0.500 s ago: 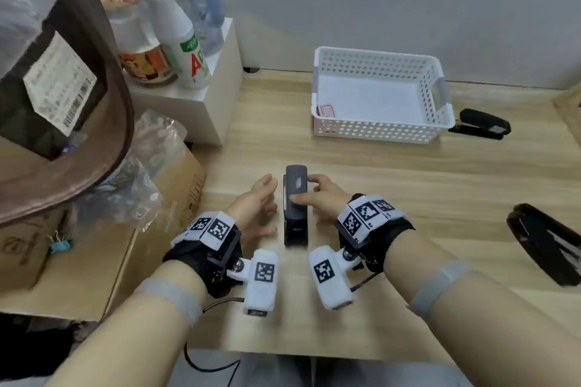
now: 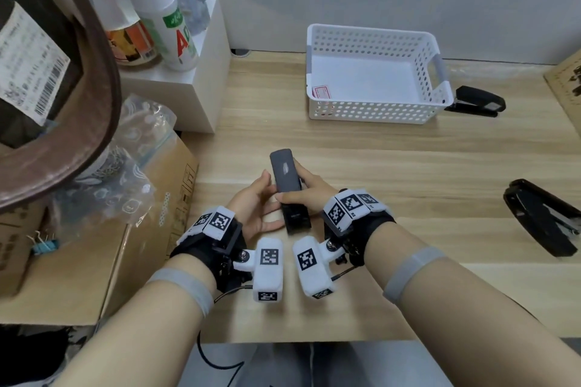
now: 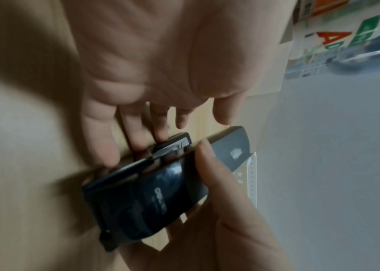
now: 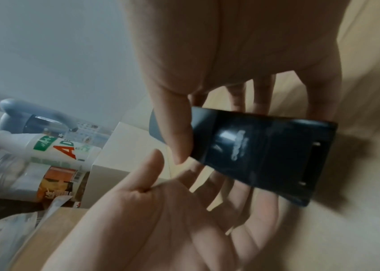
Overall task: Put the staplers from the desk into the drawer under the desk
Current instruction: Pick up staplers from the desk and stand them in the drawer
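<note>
The left hand (image 2: 255,209) lies palm-up, fingers relaxed and released, under the near stapler (image 2: 287,187). The right hand (image 2: 306,190) pinches that stapler, thumb on its left side and fingers on its right, tilted above the surface (image 2: 408,166). A loose pinch could drop it. Two other staplers (image 2: 479,100) wait far right.

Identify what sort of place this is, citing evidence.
Probably an office or home workspace: a light wooden desk, black staplers on it, one behind the white perforated plastic basket, and taped cardboard boxes alongside.
</note>
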The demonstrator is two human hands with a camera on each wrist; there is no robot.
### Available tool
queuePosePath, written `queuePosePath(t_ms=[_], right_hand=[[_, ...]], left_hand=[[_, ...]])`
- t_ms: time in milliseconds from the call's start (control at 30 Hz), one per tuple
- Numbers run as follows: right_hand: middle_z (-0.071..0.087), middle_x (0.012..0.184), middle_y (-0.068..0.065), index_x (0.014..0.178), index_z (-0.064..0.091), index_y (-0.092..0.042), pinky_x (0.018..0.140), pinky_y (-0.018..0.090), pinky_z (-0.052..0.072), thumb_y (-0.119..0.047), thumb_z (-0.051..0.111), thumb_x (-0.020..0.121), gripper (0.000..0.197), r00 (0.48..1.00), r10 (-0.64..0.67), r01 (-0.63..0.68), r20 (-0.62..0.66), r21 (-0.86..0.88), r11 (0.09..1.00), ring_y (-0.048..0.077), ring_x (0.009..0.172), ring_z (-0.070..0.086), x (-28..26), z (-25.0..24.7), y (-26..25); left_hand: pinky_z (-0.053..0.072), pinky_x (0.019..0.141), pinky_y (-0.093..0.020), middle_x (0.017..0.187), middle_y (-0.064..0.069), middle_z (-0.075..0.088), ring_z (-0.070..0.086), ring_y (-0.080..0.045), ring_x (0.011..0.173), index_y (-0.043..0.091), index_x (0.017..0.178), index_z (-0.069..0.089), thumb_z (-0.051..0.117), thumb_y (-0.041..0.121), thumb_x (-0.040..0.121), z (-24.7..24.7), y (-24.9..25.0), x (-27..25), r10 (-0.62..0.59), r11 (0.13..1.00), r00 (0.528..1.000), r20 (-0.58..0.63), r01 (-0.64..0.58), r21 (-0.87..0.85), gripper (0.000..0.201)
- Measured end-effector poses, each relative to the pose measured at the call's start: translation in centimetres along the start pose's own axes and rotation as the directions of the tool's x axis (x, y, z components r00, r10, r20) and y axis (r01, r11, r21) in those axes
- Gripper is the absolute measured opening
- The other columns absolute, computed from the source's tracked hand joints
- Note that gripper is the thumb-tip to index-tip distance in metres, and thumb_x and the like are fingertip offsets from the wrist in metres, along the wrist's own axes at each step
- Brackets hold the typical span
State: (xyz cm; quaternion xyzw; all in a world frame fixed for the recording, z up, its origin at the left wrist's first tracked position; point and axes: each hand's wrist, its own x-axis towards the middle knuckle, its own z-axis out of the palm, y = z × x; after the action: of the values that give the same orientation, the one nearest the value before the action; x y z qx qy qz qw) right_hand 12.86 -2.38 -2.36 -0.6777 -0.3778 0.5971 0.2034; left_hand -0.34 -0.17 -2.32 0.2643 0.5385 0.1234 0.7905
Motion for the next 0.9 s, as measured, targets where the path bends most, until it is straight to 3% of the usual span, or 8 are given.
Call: queuePosePath(t_ms=[67, 167, 333, 433, 567, 733, 833, 900], right_hand=[[0.047, 0.136, 0.015, 0.146, 0.016, -0.039, 0.105, 0.043, 0.042, -0.027, 0.074, 0.070, 0.097, 1.000, -0.009, 0.009, 0.004, -0.027, 1.000, 0.030, 0.120, 0.052, 0.0, 0.7, 0.1], [0.044, 0.134, 0.015, 0.144, 0.016, -0.046, 0.101, 0.042, 0.046, -0.043, 0.074, 0.051, 0.109, 0.998, -0.038, 0.035, -0.052, -0.056, 0.998, 0.029, 0.115, 0.053, 0.2, 1.5, 0.9], [0.039, 0.124, 0.012, 0.142, 0.017, -0.048, 0.072, 0.032, 0.051, -0.018, 0.077, 0.055, 0.109, 0.994, -0.048, 0.046, -0.103, -0.025, 0.999, 0.028, 0.100, 0.053, -1.7, 1.8, 2.3], [0.043, 0.129, 0.010, 0.140, 0.019, -0.051, 0.074, 0.039, 0.056, -0.025, 0.070, 0.040, 0.115, 0.996, -0.054, 0.059, -0.076, 0.069, 0.996, 0.029, 0.102, 0.058, -3.3, 2.1, 3.4], [0.049, 0.123, 0.006, 0.145, 0.018, -0.035, 0.072, 0.027, 0.047, -0.011, 0.063, 0.052, 0.107, 0.994, -0.107, 0.109, -0.022, 0.159, 0.981, 0.018, 0.095, 0.056, -7.4, 2.1, 5.2], [0.051, 0.109, 0.000, 0.144, 0.023, -0.030, 0.067, 0.020, 0.046, -0.004, 0.060, 0.054, 0.101, 0.983, -0.183, 0.176, 0.015, 0.201, 0.964, 0.009, 0.085, 0.054, -13.5, 3.3, 8.7], [0.055, 0.103, 0.001, 0.142, 0.027, -0.027, 0.070, 0.025, 0.049, 0.000, 0.060, 0.056, 0.097, 0.977, -0.203, 0.180, 0.069, 0.255, 0.950, 0.014, 0.085, 0.057, -16.5, 4.5, 11.2], [0.057, 0.104, -0.002, 0.142, 0.028, -0.022, 0.070, 0.020, 0.052, 0.004, 0.060, 0.057, 0.095, 0.972, -0.212, 0.173, 0.106, 0.292, 0.941, 0.008, 0.085, 0.062, -18.1, 5.2, 12.6]], left_hand=[[0.052, 0.068, -0.031, 0.104, 0.010, 0.063, 0.060, -0.005, 0.088, 0.026, 0.132, 0.048, 0.027, 0.053, 0.093, 0.0, -0.1, 0.0, -0.004, 1.000, 1.000, 0.010, 0.004, 0.001, 0.052], [0.052, 0.071, -0.033, 0.101, 0.008, 0.063, 0.060, -0.007, 0.087, 0.028, 0.138, 0.042, 0.025, 0.052, 0.093, 0.3, -0.3, -0.5, 0.004, 1.000, 1.000, 0.007, -0.004, 0.006, 0.054], [0.048, 0.088, -0.041, 0.095, 0.010, 0.062, 0.055, -0.011, 0.081, 0.042, 0.131, 0.042, 0.028, 0.046, 0.095, 1.1, -1.8, -2.4, 0.044, 0.998, 0.998, 0.054, -0.046, 0.033, 0.039], [0.051, 0.083, -0.038, 0.101, 0.013, 0.062, 0.059, -0.012, 0.084, 0.047, 0.132, 0.041, 0.032, 0.039, 0.096, 1.3, -3.3, -4.0, 0.073, 0.996, 0.991, 0.110, -0.079, 0.046, 0.037], [0.050, 0.087, -0.036, 0.107, 0.009, 0.060, 0.061, -0.016, 0.090, 0.049, 0.137, 0.033, 0.036, 0.031, 0.096, 1.1, -6.2, -6.3, 0.120, 0.991, 0.981, 0.150, -0.126, 0.035, 0.045], [0.058, 0.065, -0.031, 0.110, 0.001, 0.057, 0.061, -0.019, 0.089, 0.037, 0.133, 0.038, 0.042, 0.026, 0.094, 1.7, -11.9, -9.1, 0.135, 0.989, 0.987, 0.085, -0.129, -0.076, 0.041], [0.058, 0.065, -0.026, 0.107, 0.004, 0.063, 0.062, -0.011, 0.086, 0.022, 0.117, 0.056, 0.050, 0.021, 0.086, 1.4, -15.8, -10.5, 0.111, 0.993, 0.987, 0.118, -0.105, -0.058, 0.032], [0.057, 0.067, -0.022, 0.106, 0.007, 0.069, 0.066, -0.006, 0.083, 0.022, 0.111, 0.062, 0.047, 0.013, 0.075, 0.6, -18.4, -11.0, 0.077, 0.997, 0.976, 0.205, -0.069, -0.046, 0.040]])
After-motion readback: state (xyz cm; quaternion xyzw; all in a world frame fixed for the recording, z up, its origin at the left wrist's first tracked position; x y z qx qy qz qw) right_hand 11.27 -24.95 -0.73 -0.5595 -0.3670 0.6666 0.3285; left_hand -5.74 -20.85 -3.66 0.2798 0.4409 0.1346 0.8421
